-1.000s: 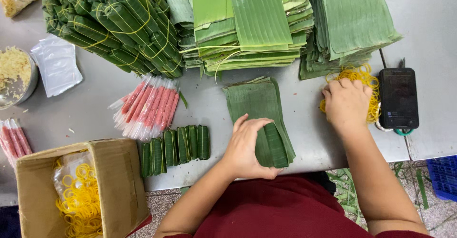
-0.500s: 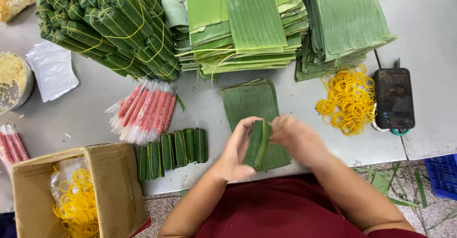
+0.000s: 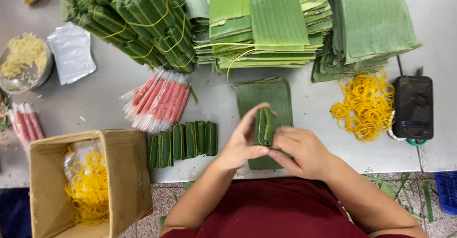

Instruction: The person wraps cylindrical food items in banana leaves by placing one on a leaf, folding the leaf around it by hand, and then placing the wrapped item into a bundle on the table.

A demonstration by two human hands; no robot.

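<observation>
Both hands have closed in since half a second ago, leaf roll now upright between them. Head view: left hand (image 3: 243,145) grips the small green leaf-wrapped roll (image 3: 264,126) with fingers curled round its left side; right hand (image 3: 300,152) pinches its lower right edge. Flat leaf piece (image 3: 264,97) lies just beyond the hands. Row of finished rolls (image 3: 183,143) left of left hand. Yellow rubber bands (image 3: 364,105) right of right hand, beside a phone (image 3: 413,107).

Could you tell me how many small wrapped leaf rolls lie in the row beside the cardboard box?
6 leaf rolls lie side by side on the table, right of the cardboard box and left of the left hand; the leftmost may hide another. Both hands hold a seventh roll.
</observation>
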